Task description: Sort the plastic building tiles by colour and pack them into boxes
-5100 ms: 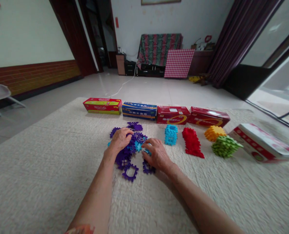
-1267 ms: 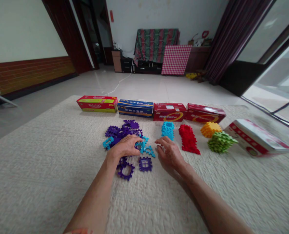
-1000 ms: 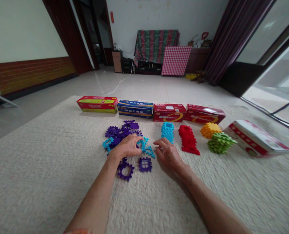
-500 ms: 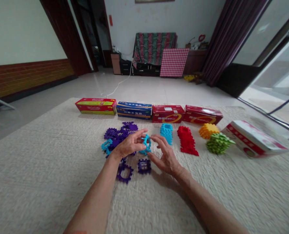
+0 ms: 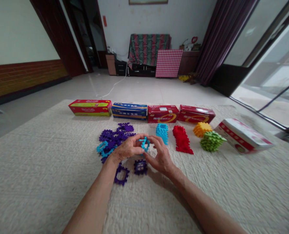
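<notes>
Between both hands is a light blue toothed building piece (image 5: 145, 145) with an open middle. My left hand (image 5: 128, 149) grips its left side between thumb and fingers. My right hand (image 5: 161, 156) closes on its right edge, fingertips and thumb against it. Purple toothed pieces (image 5: 111, 135) lie in a loose heap behind and left of my left hand, with light blue pieces (image 5: 102, 147) among them. A purple window-like piece (image 5: 140, 167) lies on the mat below the hands, and a purple frame piece (image 5: 127, 175) is beside my left wrist.
Farther right are a light blue stack (image 5: 162, 131), a red stack (image 5: 182, 139), a yellow stack (image 5: 202, 129) and a green stack (image 5: 211, 141). Along the back stand a red-yellow box (image 5: 90, 108), a blue box (image 5: 129, 111) and red boxes (image 5: 163, 114). A white-red box (image 5: 243, 136) stands right, on the beige mat (image 5: 49, 175).
My right hand has closed in on the light blue piece, its fingertips now meeting the edge. The whole view has shifted slightly, so things appear farther left.
</notes>
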Available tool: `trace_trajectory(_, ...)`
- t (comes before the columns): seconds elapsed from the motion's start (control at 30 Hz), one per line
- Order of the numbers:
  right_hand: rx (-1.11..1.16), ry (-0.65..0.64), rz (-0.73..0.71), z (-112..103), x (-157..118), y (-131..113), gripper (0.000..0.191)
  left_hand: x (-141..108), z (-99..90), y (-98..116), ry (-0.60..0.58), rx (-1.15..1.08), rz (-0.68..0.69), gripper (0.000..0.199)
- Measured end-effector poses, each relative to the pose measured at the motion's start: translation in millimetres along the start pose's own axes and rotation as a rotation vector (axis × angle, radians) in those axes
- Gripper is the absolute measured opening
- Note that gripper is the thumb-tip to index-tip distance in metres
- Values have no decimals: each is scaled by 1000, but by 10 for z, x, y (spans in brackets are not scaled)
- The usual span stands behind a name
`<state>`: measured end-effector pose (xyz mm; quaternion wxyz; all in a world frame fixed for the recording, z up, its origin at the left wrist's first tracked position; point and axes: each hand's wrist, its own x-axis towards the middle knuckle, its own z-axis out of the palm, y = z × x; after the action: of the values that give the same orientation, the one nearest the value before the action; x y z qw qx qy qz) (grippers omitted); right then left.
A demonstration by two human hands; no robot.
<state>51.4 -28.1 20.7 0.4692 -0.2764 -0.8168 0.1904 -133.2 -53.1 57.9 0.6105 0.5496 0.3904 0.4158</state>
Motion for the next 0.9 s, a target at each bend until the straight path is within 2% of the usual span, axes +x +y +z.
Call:
trace_trajectory(0.07,-43,-30,30,-45,9,6,55,3,12,12,32,22,-13,68)
trace_trajectory(0.17,-191,-40,20,-171,39,67,54,1,-18,31,158,49,17,71)
trace_trajectory(0.33,-481,-40,31,-374,74,224,60,-41,-185,77,370,93,104,64)
trace_trajectory(0.5,-623,-104,81,-404,47,280,61,-117,-342,155,565,90,109,57)
trace_trajectory(0.6,-640,-126,96,-391,19,300,62,-153,-427,184,733,63,99,55)
trace_trajectory(0.7,-644,-115,98,-387,3,321,63,-191,-528,195,900,53,60,53)
trace_trajectory(0.77,-636,-103,81,-386,4,326,64,-235,-612,197,966,101,25,51)
trace_trajectory(0.83,-604,-93,51,-378,12,316,62,-303,-709,198,989,226,-46,45)
trace_trajectory(0.9,-554,-84,14,-357,19,287,57,-393,-810,202,955,439,-166,35)
